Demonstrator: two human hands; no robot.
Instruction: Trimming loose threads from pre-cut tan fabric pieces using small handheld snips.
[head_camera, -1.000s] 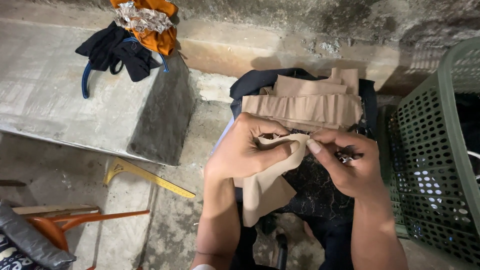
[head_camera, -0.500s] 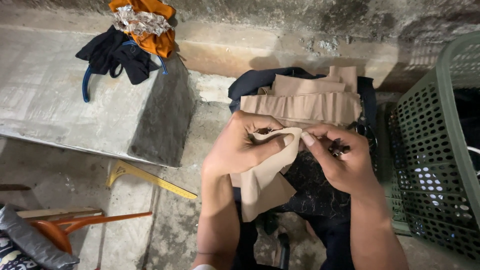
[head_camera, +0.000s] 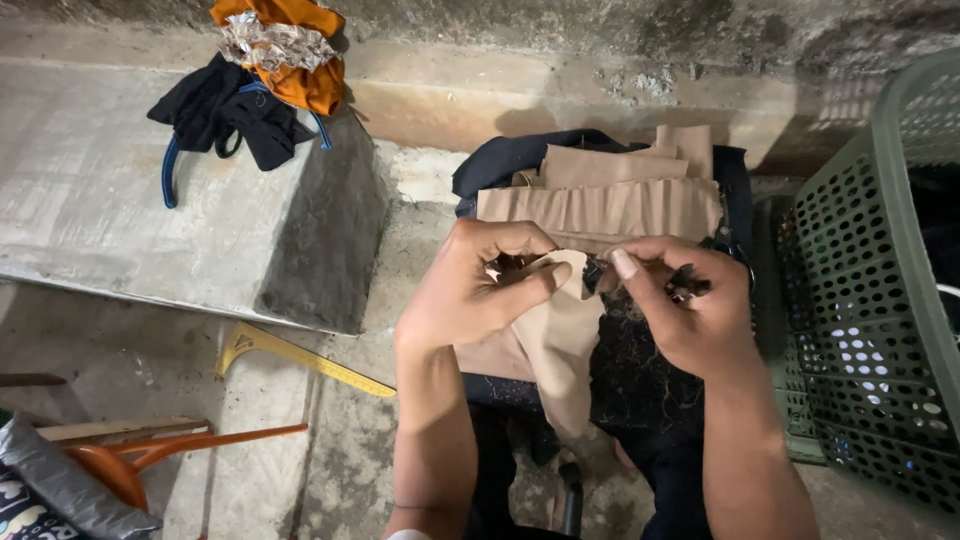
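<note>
Here the left hand (head_camera: 470, 290) and right hand (head_camera: 690, 305) both pinch a beige cloth piece (head_camera: 560, 350).

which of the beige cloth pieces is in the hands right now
The loose beige piece hanging between left hand and right hand; the other beige pieces lie stacked beyond.

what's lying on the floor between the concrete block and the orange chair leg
In the head view, a yellow square ruler lies on the bare floor between the concrete block and the orange chair leg. Nothing else lies on that stretch.
</note>
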